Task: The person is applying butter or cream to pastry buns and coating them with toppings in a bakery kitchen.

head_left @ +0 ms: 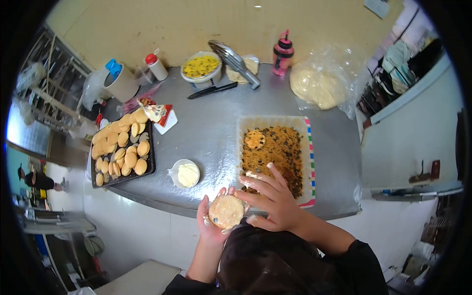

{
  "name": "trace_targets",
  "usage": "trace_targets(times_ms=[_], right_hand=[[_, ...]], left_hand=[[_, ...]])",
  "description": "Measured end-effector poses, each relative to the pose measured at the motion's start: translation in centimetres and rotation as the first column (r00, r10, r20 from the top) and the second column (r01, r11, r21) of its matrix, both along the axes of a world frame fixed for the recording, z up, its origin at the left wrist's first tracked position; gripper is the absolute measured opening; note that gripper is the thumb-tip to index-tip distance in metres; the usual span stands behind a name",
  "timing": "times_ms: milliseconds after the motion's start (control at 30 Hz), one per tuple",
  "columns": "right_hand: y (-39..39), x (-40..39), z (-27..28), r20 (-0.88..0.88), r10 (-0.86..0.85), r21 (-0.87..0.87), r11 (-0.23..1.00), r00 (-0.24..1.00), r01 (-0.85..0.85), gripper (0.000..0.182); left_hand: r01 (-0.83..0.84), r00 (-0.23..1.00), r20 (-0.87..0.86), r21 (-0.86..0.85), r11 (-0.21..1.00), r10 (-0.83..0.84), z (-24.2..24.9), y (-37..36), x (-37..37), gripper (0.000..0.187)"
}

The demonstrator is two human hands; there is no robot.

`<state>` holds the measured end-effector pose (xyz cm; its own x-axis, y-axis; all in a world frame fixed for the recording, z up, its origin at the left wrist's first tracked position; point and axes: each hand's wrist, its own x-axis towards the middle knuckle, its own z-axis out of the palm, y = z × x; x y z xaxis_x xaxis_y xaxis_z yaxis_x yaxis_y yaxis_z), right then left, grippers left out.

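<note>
A small round cake (226, 212), pale tan with a dark fleck near its edge, rests in my left hand (210, 230), whose fingers curl round its rim. My right hand (271, 200) is beside it, fingers spread and smeared with white cream, over the near left part of a plastic tray (309, 162). Orange-brown crumbs with dark bits (275, 152) fill that tray, and another round cake (254, 139) lies on them at the far left corner. Left of the tray stands a small white bowl (176, 173) of pale cream (188, 175).
A black baking tray (151, 162) of small round cakes (130, 160) sits at the left. Along the back are a tub of yellow filling (200, 66), a black knife (212, 90), metal tongs (236, 61), a pink bottle (282, 51) and bagged dough (319, 88). A person (39, 181) stands far left.
</note>
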<state>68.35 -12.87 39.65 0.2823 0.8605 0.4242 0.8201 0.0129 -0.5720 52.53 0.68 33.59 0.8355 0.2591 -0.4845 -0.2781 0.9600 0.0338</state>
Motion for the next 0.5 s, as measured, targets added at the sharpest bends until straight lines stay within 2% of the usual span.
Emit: trace_targets(times_ms=[33,67,133,200,300,500], right_hand=[[1.9,-0.4,-0.4,-0.041,0.032,-0.002,0.999,0.999,-0.032,0.042],[4.1,-0.9,-1.6,-0.082,0.066,-0.004,0.998,0.995,-0.066,0.039],[8.7,-1.8,-5.8,-0.167,0.156,-0.055,0.984,0.974,-0.167,0.029],[13.4,-3.1,-11.5,-0.214,0.191,-0.309,0.917,0.958,-0.252,0.033],[17.9,-5.3,-18.7,0.029,0.276,-0.299,0.919,0.961,-0.255,0.038],[21.5,-6.6,-21.3,0.025,0.419,-0.545,0.767,0.908,-0.339,0.043]], left_hand=[[-0.03,1.0,-0.002,-0.054,0.998,0.03,-0.3,0.3,-1.0,0.051],[-0.083,0.988,-0.13,-0.033,0.996,0.078,-0.4,0.3,-1.8,0.051],[-0.223,0.97,-0.115,-0.072,0.972,0.214,-1.8,0.7,-4.6,0.048],[-0.333,0.937,-0.131,-0.055,0.941,0.324,-3.0,1.2,-7.5,0.043],[-0.488,0.863,-0.175,-0.046,0.872,0.474,-4.7,1.8,-11.6,0.043],[-0.629,0.763,-0.204,-0.019,0.777,0.613,-6.3,1.9,-16.0,0.041]])
